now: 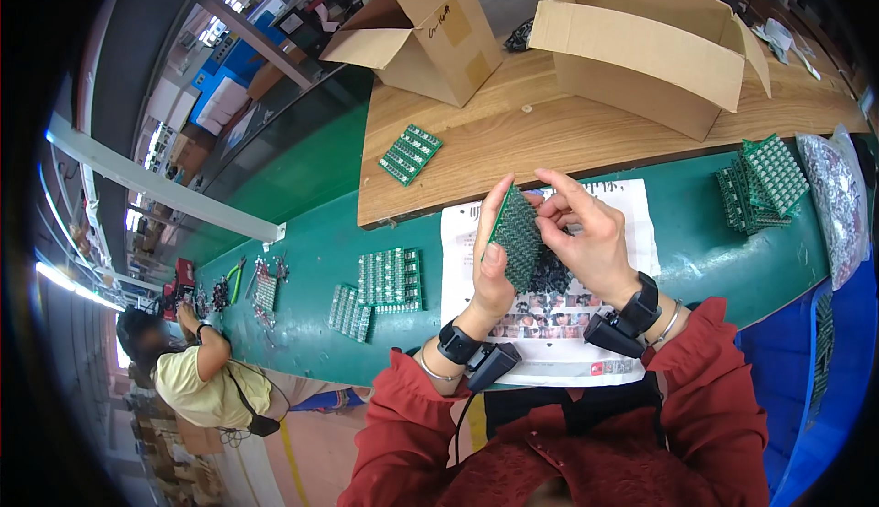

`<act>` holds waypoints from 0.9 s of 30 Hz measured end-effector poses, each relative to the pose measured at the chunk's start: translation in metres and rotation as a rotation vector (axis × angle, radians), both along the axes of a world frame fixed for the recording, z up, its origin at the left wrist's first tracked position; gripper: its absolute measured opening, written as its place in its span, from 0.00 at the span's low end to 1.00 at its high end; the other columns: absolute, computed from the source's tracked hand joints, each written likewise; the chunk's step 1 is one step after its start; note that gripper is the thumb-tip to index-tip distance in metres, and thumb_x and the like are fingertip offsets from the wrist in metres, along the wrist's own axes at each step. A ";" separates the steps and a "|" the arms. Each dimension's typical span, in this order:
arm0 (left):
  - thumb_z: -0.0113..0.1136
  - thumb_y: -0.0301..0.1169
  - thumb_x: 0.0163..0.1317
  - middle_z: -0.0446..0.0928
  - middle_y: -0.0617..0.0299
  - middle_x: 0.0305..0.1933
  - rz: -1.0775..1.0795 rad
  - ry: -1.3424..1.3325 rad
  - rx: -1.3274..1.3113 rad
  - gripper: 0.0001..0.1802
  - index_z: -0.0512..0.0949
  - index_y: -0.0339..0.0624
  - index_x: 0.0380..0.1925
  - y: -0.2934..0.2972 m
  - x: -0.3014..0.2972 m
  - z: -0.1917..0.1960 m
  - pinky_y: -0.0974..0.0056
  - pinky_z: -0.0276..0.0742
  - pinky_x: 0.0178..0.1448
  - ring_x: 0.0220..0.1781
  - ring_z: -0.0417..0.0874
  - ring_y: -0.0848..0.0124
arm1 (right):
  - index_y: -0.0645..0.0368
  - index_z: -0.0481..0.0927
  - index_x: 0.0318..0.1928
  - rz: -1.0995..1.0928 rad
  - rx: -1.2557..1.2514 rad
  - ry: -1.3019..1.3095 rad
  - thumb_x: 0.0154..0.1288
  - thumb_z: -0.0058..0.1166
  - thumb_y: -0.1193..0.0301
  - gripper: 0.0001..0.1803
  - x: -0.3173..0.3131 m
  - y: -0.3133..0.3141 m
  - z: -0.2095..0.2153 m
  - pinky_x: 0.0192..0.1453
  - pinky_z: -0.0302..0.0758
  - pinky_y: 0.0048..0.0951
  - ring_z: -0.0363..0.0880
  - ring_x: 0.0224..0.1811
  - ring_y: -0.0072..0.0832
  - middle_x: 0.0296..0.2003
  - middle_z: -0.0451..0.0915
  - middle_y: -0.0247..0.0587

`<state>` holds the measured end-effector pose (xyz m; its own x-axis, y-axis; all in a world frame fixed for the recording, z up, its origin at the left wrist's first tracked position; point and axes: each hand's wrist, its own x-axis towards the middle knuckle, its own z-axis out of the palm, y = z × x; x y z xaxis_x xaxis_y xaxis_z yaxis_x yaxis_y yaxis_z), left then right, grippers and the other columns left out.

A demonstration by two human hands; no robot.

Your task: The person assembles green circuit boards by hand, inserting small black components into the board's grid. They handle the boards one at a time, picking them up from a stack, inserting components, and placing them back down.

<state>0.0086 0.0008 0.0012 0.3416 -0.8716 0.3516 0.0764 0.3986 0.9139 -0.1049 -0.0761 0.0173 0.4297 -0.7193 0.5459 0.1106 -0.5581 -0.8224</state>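
My left hand (494,274) grips a green circuit board panel (518,237) by its edge, thumb on the near side, and holds it tilted up on its side. Rows of small parts cover the panel's face. Close to that face is my right hand (591,237), its thumb and a finger brought together in a pinch while the index finger stretches out. Whatever the pinch holds is too small to make out. Beneath both hands lies a heap of small black parts (549,276) on a printed paper sheet (462,251), partly hidden by the board and hands.
More board panels (389,278) lie left on the green tabletop (311,260); others are stacked right (765,182), beside a bag of small parts (838,205). One panel (410,154) and two cardboard boxes (641,59) occupy the wooden board. A co-worker (206,370) works far left, near pliers (237,280).
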 end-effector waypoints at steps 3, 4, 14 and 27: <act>0.45 0.67 0.55 0.68 0.49 0.55 0.006 0.003 0.002 0.52 0.52 0.35 0.67 0.001 0.000 0.000 0.60 0.64 0.63 0.58 0.70 0.63 | 0.59 0.73 0.57 0.015 0.060 0.036 0.52 0.56 0.86 0.29 0.000 0.001 0.000 0.32 0.79 0.23 0.79 0.26 0.22 0.29 0.80 0.39; 0.47 0.68 0.54 0.67 0.48 0.55 -0.001 0.000 0.001 0.53 0.51 0.36 0.67 0.001 0.003 -0.001 0.58 0.65 0.63 0.58 0.71 0.61 | 0.59 0.73 0.57 0.021 0.066 0.010 0.51 0.56 0.86 0.29 0.000 0.001 -0.001 0.32 0.79 0.23 0.79 0.26 0.22 0.29 0.80 0.39; 0.48 0.67 0.55 0.67 0.48 0.55 -0.004 -0.058 -0.001 0.53 0.50 0.38 0.68 -0.002 0.007 -0.005 0.58 0.68 0.62 0.57 0.72 0.61 | 0.62 0.75 0.53 0.044 0.094 0.000 0.51 0.56 0.86 0.25 0.000 -0.004 -0.008 0.34 0.79 0.23 0.79 0.29 0.21 0.29 0.80 0.39; 0.48 0.67 0.54 0.63 0.50 0.60 -0.022 -0.111 0.049 0.55 0.51 0.32 0.67 -0.001 0.007 -0.006 0.61 0.58 0.67 0.64 0.65 0.64 | 0.61 0.75 0.55 0.068 0.212 -0.094 0.53 0.56 0.86 0.26 0.001 -0.003 0.000 0.38 0.81 0.22 0.81 0.33 0.21 0.32 0.81 0.41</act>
<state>0.0153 0.0000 -0.0044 0.2836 -0.8956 0.3429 -0.0182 0.3524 0.9357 -0.1037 -0.0791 0.0178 0.4351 -0.7933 0.4258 0.2237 -0.3628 -0.9046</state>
